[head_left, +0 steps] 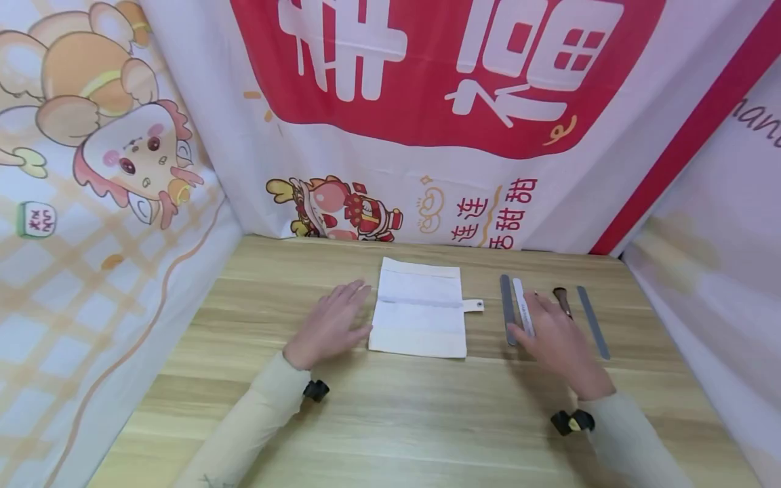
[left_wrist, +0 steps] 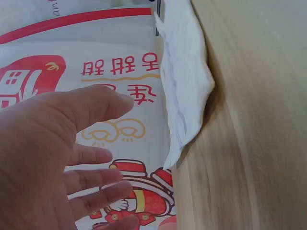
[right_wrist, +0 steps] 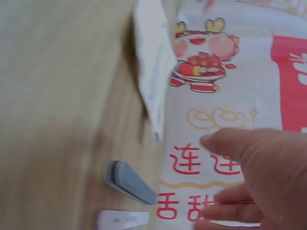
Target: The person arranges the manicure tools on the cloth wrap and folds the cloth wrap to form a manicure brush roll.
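Note:
A white fabric pouch (head_left: 421,332) lies unfolded flat, its snap tab pointing right. Just left of it is my left hand (head_left: 332,322), fingers extended and holding nothing. In the left wrist view the thumb and fingers are spread apart beside the pouch (left_wrist: 184,81). My right hand (head_left: 558,342) hovers above a row of tools with its fingers loosely extended. Beneath or beside it lie a grey nail file (head_left: 508,305) and a white nail file (head_left: 521,298) with print. The right wrist view shows the grey file (right_wrist: 129,182) and white file (right_wrist: 124,219) apart from the fingers.
A small brush (head_left: 561,298) with dark bristles lies behind the right hand, partly hidden. Farther right is another grey nail file (head_left: 593,322). The wooden table (head_left: 427,420) is bordered by printed cloth (head_left: 415,135) at the back and both sides.

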A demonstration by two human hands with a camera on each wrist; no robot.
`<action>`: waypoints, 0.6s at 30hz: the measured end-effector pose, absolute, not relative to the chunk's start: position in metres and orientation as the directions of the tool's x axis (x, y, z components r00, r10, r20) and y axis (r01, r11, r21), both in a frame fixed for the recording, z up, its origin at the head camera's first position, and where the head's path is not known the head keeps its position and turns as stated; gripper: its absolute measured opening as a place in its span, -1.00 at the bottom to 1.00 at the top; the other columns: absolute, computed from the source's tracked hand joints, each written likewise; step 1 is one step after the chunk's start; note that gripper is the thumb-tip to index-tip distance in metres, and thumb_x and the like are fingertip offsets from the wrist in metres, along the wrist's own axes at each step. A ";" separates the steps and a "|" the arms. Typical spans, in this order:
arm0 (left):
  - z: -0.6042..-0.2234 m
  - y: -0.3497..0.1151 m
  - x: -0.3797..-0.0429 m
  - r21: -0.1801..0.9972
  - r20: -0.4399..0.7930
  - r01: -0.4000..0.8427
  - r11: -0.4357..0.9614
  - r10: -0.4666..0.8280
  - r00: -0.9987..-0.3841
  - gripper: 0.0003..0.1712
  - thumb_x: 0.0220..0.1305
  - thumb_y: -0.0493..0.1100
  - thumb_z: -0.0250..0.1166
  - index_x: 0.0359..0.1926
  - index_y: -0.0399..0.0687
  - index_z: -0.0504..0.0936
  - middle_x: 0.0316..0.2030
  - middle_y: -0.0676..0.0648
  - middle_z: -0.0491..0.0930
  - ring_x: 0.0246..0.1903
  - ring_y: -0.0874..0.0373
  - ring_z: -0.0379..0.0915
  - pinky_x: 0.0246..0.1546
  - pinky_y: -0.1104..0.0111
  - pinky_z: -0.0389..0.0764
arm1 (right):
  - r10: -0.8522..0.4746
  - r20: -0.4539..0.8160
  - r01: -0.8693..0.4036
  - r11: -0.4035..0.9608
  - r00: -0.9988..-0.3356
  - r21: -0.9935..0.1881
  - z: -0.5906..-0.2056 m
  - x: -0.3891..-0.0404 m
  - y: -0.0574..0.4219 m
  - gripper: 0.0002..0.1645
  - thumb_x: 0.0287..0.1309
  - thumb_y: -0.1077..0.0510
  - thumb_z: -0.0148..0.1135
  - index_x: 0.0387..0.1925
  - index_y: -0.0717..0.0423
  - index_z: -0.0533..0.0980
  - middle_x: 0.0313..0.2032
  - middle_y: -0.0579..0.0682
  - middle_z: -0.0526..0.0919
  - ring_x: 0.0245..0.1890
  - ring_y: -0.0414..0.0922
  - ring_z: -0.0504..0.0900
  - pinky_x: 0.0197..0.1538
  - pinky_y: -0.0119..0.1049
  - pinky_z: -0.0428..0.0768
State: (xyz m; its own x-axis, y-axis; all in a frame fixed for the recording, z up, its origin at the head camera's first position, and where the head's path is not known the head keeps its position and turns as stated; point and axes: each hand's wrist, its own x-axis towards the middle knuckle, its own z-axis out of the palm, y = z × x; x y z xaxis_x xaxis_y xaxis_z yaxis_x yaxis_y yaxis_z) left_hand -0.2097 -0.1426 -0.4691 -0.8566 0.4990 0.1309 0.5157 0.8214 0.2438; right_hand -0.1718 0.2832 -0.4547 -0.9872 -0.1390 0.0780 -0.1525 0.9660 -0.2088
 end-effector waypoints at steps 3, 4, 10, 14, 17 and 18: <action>-0.467 -0.140 -0.221 0.400 0.138 0.512 0.760 0.502 -0.854 -0.29 0.38 -0.06 0.43 0.43 -0.24 0.46 0.32 -0.25 0.54 0.29 -0.15 0.51 0.32 -0.03 0.58 | -0.077 0.002 -0.074 0.951 -0.997 -0.302 -0.443 -0.188 0.284 -0.32 0.39 -0.03 0.36 0.31 0.35 0.49 -0.04 0.32 0.69 -0.29 0.06 0.69 -0.32 -0.06 0.72; -0.468 -0.139 -0.226 0.454 0.127 0.498 0.739 0.499 -0.857 -0.35 0.37 -0.10 0.44 0.39 -0.25 0.50 0.24 -0.23 0.59 0.23 -0.12 0.55 0.27 0.03 0.62 | -0.053 -0.038 -0.037 0.942 -0.998 -0.334 -0.440 -0.195 0.285 -0.42 0.39 -0.01 0.36 0.22 0.34 0.56 -0.15 0.26 0.70 -0.36 0.00 0.66 -0.38 -0.15 0.67; -0.476 -0.131 -0.260 0.634 0.036 0.383 0.672 0.468 -0.883 -0.51 0.37 -0.20 0.43 0.25 -0.25 0.60 0.04 -0.18 0.66 0.05 0.00 0.60 0.12 0.17 0.69 | 0.033 -0.256 0.140 0.901 -0.966 -0.410 -0.434 -0.238 0.291 -0.60 0.42 -0.07 0.33 -0.16 0.24 0.71 -0.40 0.06 0.64 -0.41 -0.05 0.53 -0.38 -0.27 0.50; -0.482 -0.122 -0.274 0.620 -0.009 0.376 0.689 0.485 -0.874 -0.53 0.38 -0.21 0.41 0.25 -0.25 0.62 0.06 -0.18 0.68 0.05 0.01 0.60 0.16 0.17 0.67 | -0.003 -0.256 0.111 0.896 -0.967 -0.430 -0.443 -0.260 0.298 -0.59 0.40 -0.06 0.34 -0.24 0.27 0.74 -0.41 0.06 0.66 -0.39 -0.04 0.54 -0.35 -0.25 0.48; -0.485 -0.116 -0.280 0.573 -0.021 0.404 0.713 0.505 -0.863 -0.57 0.38 -0.22 0.40 0.22 -0.25 0.64 0.06 -0.19 0.68 0.03 0.01 0.59 0.16 0.16 0.67 | -0.020 -0.243 0.092 0.893 -0.970 -0.441 -0.454 -0.271 0.300 -0.60 0.36 -0.03 0.38 -0.36 0.27 0.72 -0.47 0.03 0.66 -0.46 -0.07 0.53 -0.38 -0.27 0.47; -0.486 -0.115 -0.282 0.550 -0.019 0.414 0.725 0.507 -0.862 -0.59 0.38 -0.23 0.40 0.20 -0.25 0.66 0.05 -0.20 0.69 0.01 0.02 0.58 0.15 0.17 0.66 | -0.027 -0.238 0.082 0.896 -0.971 -0.436 -0.457 -0.274 0.299 -0.59 0.34 -0.03 0.39 -0.41 0.26 0.70 -0.51 0.01 0.65 -0.50 -0.10 0.52 -0.40 -0.27 0.46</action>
